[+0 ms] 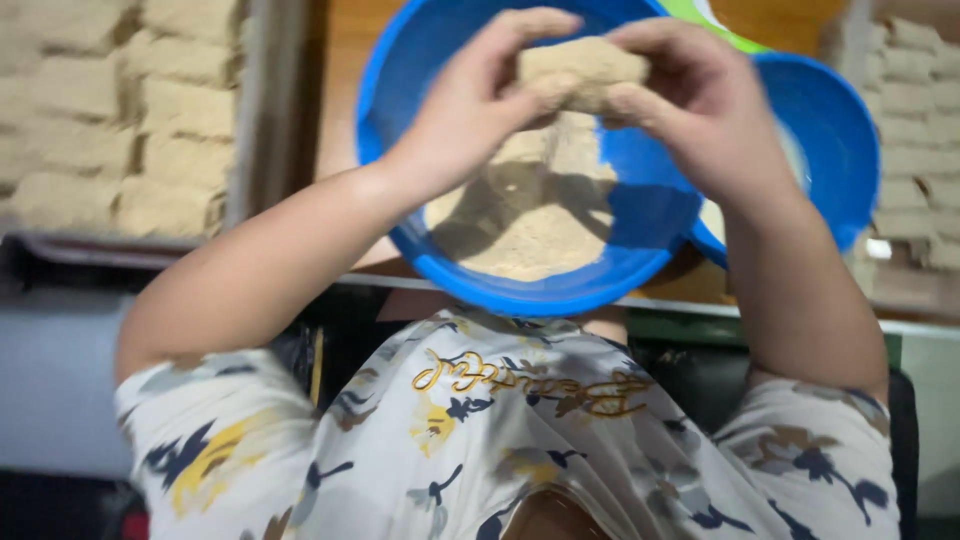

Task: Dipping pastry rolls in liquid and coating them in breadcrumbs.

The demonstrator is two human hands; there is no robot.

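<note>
Both my hands are raised over a large blue bowl point(530, 295) and press together on one lump of tan crumbly dough point(580, 65). My left hand point(475, 100) grips the lump from the left and my right hand point(705, 105) from the right. Loose tan mixture point(520, 225) lies in the bottom of the bowl, straight below the lump. My patterned shirt fills the bottom of the view.
A metal tray point(258, 120) at the left holds rows of tan pressed blocks point(120, 120). More such blocks point(915, 130) lie at the right edge. A second blue bowl point(835, 130) sits behind the first at the right, with a green object point(720, 22) above it.
</note>
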